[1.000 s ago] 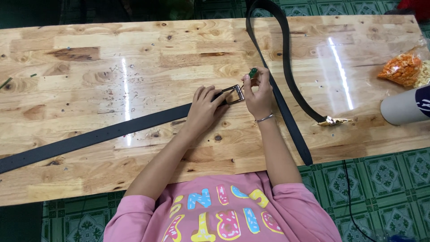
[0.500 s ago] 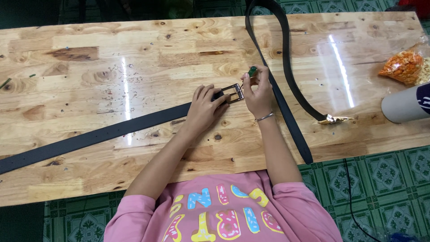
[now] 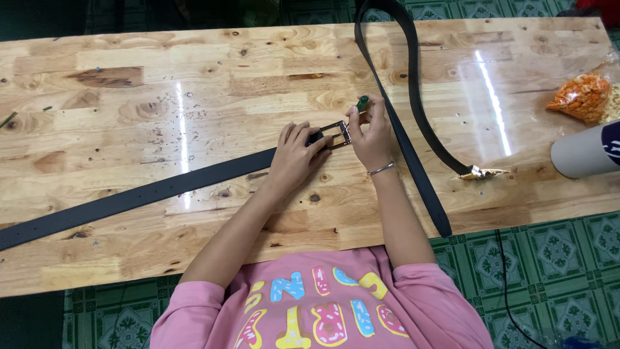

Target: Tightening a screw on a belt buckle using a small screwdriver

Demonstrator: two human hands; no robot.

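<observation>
A long black belt (image 3: 148,192) lies across the wooden table (image 3: 194,84) from the left edge to the middle. My left hand (image 3: 294,155) presses down on its right end, beside a metal buckle (image 3: 336,134). My right hand (image 3: 369,132) grips a small green-handled screwdriver (image 3: 361,103), its tip down at the buckle. A thin bracelet circles my right wrist.
A second black belt (image 3: 413,110) loops from the table's far edge down to the near edge, with a gold buckle (image 3: 481,173) at the right. A bag of orange snacks (image 3: 581,95) and a grey cylinder (image 3: 584,155) sit at the right edge. Green patterned floor tiles show below.
Both hands stay at the buckle; the right hand shifts only slightly with the screwdriver.
</observation>
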